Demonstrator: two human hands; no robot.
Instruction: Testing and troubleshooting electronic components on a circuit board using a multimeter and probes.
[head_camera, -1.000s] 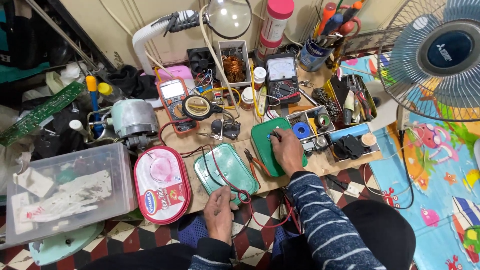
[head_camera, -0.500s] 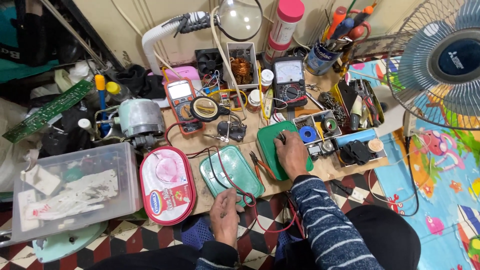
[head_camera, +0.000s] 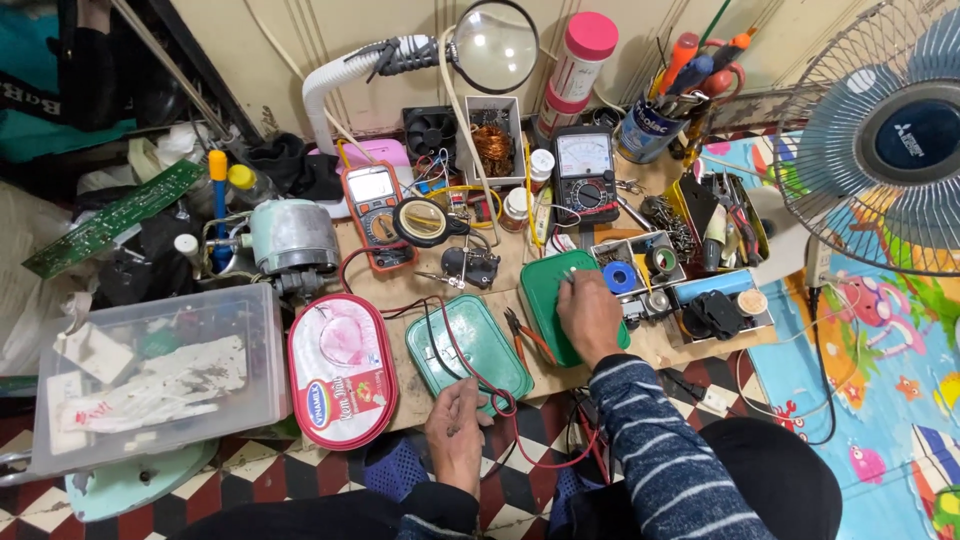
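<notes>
The right hand (head_camera: 588, 318), in a striped blue-and-grey sleeve, lies flat on a green rectangular plastic lid (head_camera: 556, 300) that rests tilted on the wooden work surface (head_camera: 660, 345); its fingers are spread loosely over the lid's upper part and are not clamped on anything. The left hand (head_camera: 455, 432) sits at the near edge of the surface, just below a second green rectangular plastic box (head_camera: 466, 345). Its fingers are curled together, and they seem to pinch the red and black test leads (head_camera: 505, 405) that loop across that box, though the grip itself is too small to make out clearly. A pair of red-handled pliers (head_camera: 527, 335) lies between the two green pieces. Left of the box is a red-rimmed oval tin with a pink lid (head_camera: 340, 368), and beyond that a clear plastic storage tub (head_camera: 160, 375). Behind the right hand stands a small tray holding a blue roll of tape (head_camera: 619, 277). Farther back are an orange digital multimeter (head_camera: 375, 212) and a black analogue meter (head_camera: 584, 175). A blue-bladed table fan in a wire cage (head_camera: 890, 130) stands at the right.
</notes>
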